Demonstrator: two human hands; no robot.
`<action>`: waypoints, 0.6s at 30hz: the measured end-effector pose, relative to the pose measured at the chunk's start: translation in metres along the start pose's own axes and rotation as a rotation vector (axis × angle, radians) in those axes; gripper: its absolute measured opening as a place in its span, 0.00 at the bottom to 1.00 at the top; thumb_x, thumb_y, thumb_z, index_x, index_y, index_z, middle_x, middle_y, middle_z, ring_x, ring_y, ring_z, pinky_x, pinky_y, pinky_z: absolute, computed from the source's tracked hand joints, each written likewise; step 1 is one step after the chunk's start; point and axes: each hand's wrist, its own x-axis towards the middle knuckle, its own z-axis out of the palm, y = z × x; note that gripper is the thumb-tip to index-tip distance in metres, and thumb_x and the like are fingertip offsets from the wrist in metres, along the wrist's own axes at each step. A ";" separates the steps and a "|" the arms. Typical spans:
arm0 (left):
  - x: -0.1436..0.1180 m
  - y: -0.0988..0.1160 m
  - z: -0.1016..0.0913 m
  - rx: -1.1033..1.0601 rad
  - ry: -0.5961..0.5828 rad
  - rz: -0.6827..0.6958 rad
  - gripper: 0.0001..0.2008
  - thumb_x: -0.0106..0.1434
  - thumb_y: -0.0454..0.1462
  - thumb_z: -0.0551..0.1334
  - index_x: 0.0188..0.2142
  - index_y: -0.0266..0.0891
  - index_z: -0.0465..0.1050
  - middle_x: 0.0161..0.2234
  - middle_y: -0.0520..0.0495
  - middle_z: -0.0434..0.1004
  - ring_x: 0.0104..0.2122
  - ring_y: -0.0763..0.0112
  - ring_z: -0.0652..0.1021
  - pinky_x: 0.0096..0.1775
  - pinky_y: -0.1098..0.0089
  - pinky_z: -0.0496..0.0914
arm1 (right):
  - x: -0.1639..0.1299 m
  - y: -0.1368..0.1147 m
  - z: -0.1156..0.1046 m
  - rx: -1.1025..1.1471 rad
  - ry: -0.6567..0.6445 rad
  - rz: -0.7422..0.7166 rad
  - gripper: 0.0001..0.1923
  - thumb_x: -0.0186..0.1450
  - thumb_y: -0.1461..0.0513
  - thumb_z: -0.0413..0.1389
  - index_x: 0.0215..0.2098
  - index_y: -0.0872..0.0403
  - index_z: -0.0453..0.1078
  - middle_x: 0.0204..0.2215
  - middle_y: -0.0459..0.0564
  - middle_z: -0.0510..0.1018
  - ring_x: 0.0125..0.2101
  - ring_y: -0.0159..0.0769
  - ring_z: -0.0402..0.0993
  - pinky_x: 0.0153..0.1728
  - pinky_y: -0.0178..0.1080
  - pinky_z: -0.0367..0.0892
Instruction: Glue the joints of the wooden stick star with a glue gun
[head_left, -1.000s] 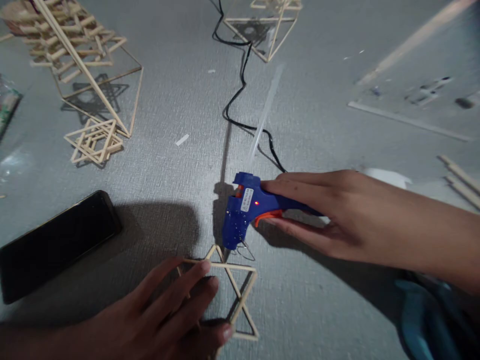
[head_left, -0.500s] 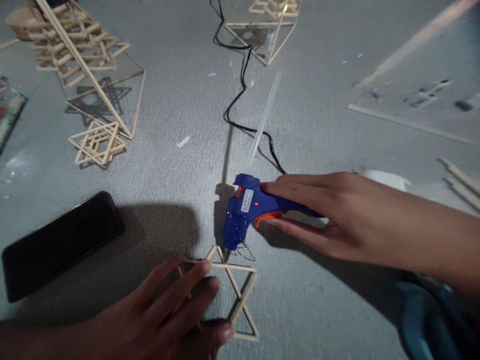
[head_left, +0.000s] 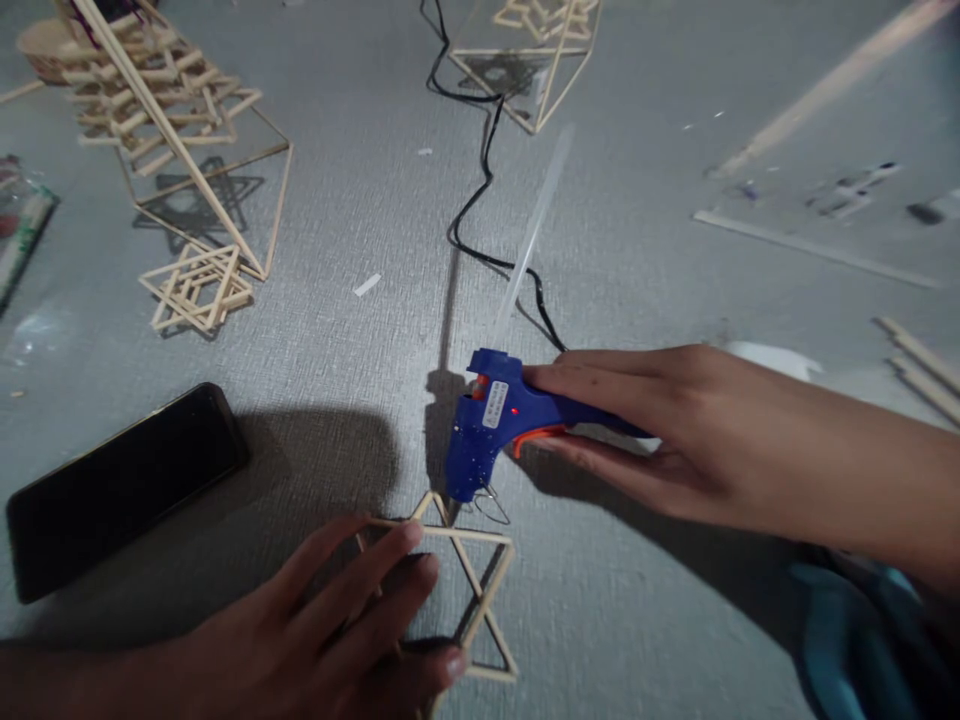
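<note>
A six-pointed star of thin wooden sticks (head_left: 480,600) lies flat on the grey surface at the bottom middle. My left hand (head_left: 352,620) rests over its left side, fingers spread, with fingertips touching the sticks; part of the star is hidden beneath. A blue glue gun (head_left: 475,440) is gripped by its handle in my right hand (head_left: 660,430), fingers by the orange trigger (head_left: 536,436). Its nozzle points down at the star's upper sticks; whether they touch I cannot tell. A small red light glows on the gun. From its back sticks out a long translucent glue stick (head_left: 534,235).
A black phone (head_left: 127,490) lies left of my left hand. Behind it are stacked stick stars (head_left: 199,288) and a tall stick frame (head_left: 277,205). A black cord (head_left: 469,235) winds toward another frame (head_left: 536,125). Teal-handled tool (head_left: 829,640) sits lower right, loose sticks (head_left: 922,365) above.
Almost nothing differs. The glue stick's far end has tilted slightly to the right, while both hands and the star keep their places.
</note>
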 end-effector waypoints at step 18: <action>0.000 0.000 -0.001 0.003 0.028 -0.005 0.21 0.80 0.51 0.58 0.69 0.60 0.73 0.67 0.52 0.76 0.70 0.53 0.69 0.67 0.52 0.67 | -0.004 -0.002 0.000 -0.050 0.047 -0.011 0.14 0.81 0.55 0.51 0.54 0.53 0.74 0.37 0.50 0.83 0.26 0.39 0.80 0.26 0.44 0.65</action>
